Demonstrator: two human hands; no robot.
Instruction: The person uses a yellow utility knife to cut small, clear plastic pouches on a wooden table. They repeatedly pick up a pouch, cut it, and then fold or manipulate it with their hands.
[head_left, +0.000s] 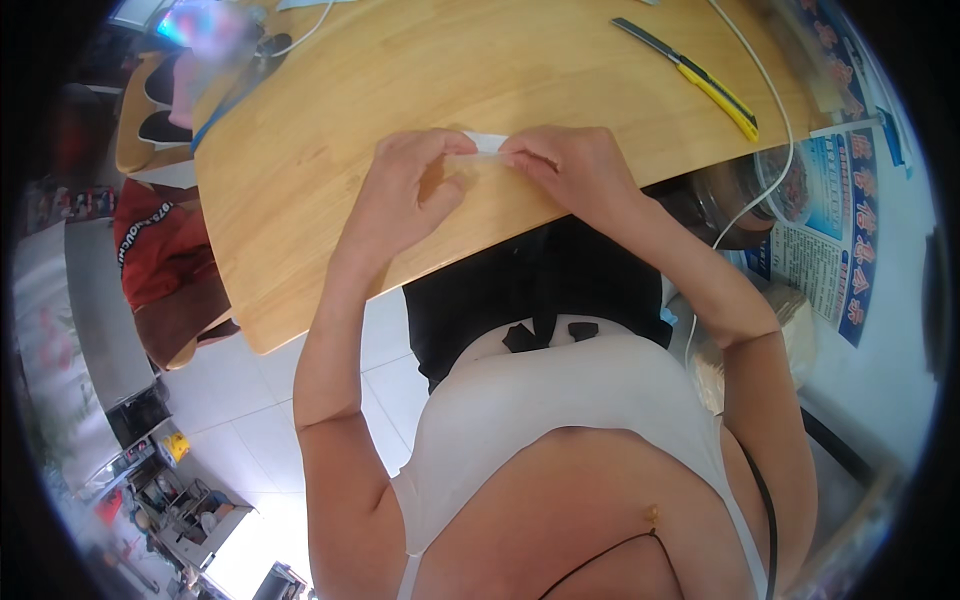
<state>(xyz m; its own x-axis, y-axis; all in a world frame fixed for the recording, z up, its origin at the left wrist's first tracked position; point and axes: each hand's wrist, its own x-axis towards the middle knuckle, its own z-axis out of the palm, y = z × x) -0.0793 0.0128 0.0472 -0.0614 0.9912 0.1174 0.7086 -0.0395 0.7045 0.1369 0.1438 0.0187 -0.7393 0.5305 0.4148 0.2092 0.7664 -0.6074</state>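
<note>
My left hand and my right hand meet over the wooden table, close to its near edge. Between them is a small white strip, perhaps paper or film, with a thin translucent lower edge. My right thumb and fingers pinch its right end. The left fingers hold its other end, while the left thumb stands a little apart below. Fingers cover both ends of the strip. Farther right, a yellow utility knife lies on the tabletop with a long dark blade out.
A white cable runs over the table's right side and down past its edge. Beneath that edge stands a clear jar. A printed poster covers the right wall. At left are a chair with red cloth and a lit screen.
</note>
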